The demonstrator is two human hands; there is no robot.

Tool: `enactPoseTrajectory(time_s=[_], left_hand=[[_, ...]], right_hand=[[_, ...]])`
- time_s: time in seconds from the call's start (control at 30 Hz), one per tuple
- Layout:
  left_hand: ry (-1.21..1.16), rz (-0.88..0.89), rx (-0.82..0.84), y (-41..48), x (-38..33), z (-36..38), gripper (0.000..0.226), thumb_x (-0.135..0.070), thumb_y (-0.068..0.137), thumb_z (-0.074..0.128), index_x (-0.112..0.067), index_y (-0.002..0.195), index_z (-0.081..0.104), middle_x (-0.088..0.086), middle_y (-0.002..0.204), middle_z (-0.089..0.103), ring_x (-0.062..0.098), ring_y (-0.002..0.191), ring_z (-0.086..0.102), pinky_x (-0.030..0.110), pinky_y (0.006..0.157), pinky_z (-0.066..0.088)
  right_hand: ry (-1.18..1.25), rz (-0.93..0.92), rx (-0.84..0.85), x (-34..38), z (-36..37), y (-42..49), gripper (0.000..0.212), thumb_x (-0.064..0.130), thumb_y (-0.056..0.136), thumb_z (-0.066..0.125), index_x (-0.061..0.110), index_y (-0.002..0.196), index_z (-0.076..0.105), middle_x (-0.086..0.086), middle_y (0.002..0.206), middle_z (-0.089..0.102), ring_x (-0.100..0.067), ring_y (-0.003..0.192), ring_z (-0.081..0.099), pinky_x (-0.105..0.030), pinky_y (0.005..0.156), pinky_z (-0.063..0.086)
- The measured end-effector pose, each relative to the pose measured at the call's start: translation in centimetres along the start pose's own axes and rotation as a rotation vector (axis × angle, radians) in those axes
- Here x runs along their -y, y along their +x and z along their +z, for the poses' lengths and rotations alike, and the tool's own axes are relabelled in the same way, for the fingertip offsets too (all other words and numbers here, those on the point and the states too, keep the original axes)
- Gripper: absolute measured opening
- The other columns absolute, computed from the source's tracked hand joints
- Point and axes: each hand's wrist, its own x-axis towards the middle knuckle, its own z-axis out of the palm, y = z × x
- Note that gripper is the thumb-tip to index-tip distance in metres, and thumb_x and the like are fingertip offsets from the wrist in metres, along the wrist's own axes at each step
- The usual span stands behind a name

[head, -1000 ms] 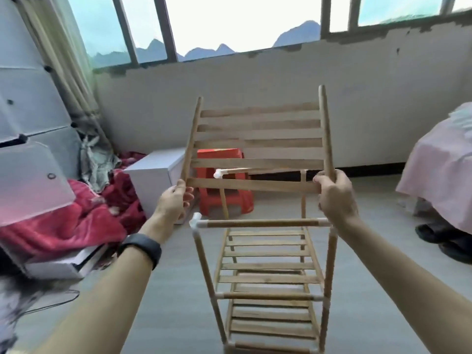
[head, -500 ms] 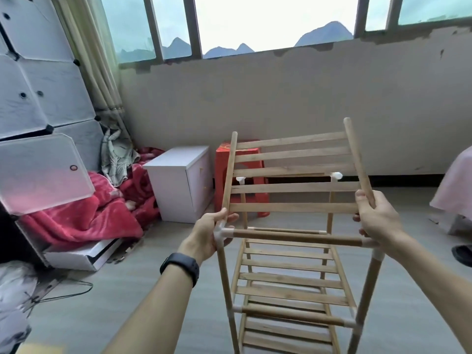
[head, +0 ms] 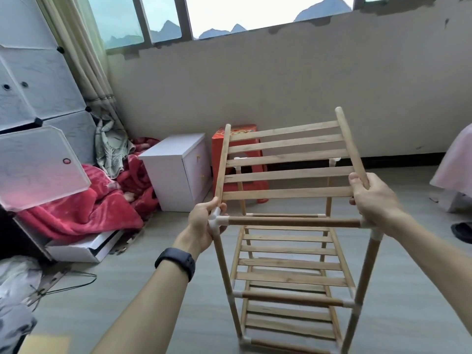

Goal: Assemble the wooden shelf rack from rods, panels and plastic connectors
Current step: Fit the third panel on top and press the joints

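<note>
— What takes up most of the room?
— The grey floor [head: 132, 290]. By the left wall there is a white plastic wardrobe [head: 38, 85] with a red blanket [head: 76, 213] heaped at its foot. A white cabinet [head: 176, 172] and a red stool [head: 219, 146] stand side by side near the far wall.
— And the rack?
— The rack [head: 288, 264] stands upright on the floor right in front of the person, in the middle of the view. Slatted shelves are fitted on its lower levels.
— Where is the loose shelf?
— The panel [head: 286, 175] is held over the top of the rack, tilted. Its near end is down by the front rod [head: 293, 222] and its far end is raised towards the wall.
— How are the hands?
— The left hand [head: 204, 221] has its fingers curled round the near end of the panel's left side rod, right at the left connector [head: 217, 222] on the rack's front corner. The right hand [head: 374, 200] grips the panel's right side rod with the thumb lying along it, just above the right connector [head: 375, 232].
— Anything smaller?
— The white back connectors [head: 333, 161] show through the slats at the rear corners, and a black watch [head: 176, 260] sits on the left wrist
</note>
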Motion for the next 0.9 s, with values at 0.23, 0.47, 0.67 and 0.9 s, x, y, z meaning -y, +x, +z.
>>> enactPoseTrajectory(time_s=[0.23,0.47,0.67,0.9], left_hand=[[0.351,0.181,-0.109,0.5,0.2,-0.1,0.029,-0.036,0.102,0.057,-0.011,0.104,0.07,0.001,0.088,0.063,0.018,0.078,0.059,0.04,0.078,0.052],[0.6,0.212,-0.105,0.0,-0.2,-0.1,0.041,-0.043,0.105,0.048,-0.008,0.107,0.07,0.004,0.088,0.063,0.022,0.08,0.059,0.04,0.078,0.051],[0.606,0.186,-0.119,-0.9,0.2,0.1,0.043,-0.042,0.107,0.039,-0.009,0.101,0.066,0.005,0.078,0.065,0.018,0.063,0.065,0.031,0.061,0.051],[0.797,0.255,-0.161,-0.2,-0.1,-0.3,0.043,-0.044,0.107,0.037,-0.01,0.096,0.061,0.013,0.092,0.064,0.023,0.066,0.064,0.034,0.061,0.053]], right_hand=[[-0.006,0.052,0.024,0.4,-0.3,-0.3,0.038,0.052,0.106,0.038,0.018,0.105,0.054,-0.008,0.087,0.062,-0.021,0.071,0.058,-0.033,0.054,0.048],[-0.05,0.172,0.079,0.8,-0.7,-0.1,0.046,0.054,0.106,0.034,0.013,0.109,0.054,-0.01,0.09,0.064,-0.019,0.067,0.055,-0.031,0.047,0.047],[-0.018,0.184,0.116,0.9,-0.7,0.0,0.047,0.051,0.107,0.036,0.01,0.11,0.056,-0.01,0.087,0.064,-0.016,0.065,0.051,-0.028,0.051,0.041],[0.332,0.267,0.159,1.2,-1.4,-0.9,0.027,0.028,0.105,0.051,0.004,0.109,0.061,-0.009,0.086,0.064,-0.015,0.067,0.049,-0.026,0.061,0.043]])
